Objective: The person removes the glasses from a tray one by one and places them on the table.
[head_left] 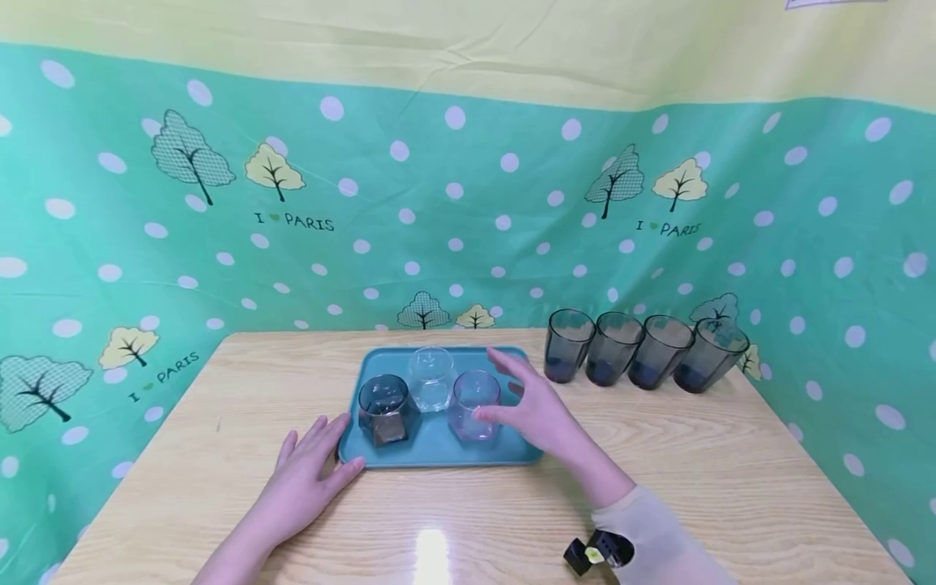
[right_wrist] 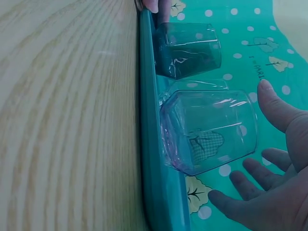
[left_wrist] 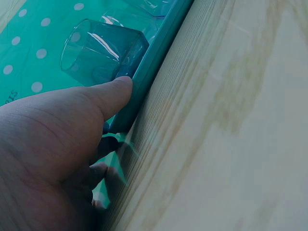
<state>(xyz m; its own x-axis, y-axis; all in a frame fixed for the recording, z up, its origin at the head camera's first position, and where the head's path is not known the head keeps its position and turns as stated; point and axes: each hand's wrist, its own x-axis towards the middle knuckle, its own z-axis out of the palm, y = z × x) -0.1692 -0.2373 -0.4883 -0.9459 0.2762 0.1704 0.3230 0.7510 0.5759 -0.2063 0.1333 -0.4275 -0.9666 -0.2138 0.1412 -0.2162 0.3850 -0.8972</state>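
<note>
A blue tray lies on the table and carries three short glasses. The dark grey glass stands at its left front, the clear glass behind and the pale pink glass to the right. My left hand rests at the tray's left front corner, with the thumb on the front rim and the fingers along the left side. My right hand is beside the pink glass, thumb and fingers spread apart. In the right wrist view a gap shows between that hand and the glass.
Several tall dark tumblers stand in a row at the table's back right, close to the tray. A dotted green cloth hangs behind the wooden table. A small black device sits at the right sleeve.
</note>
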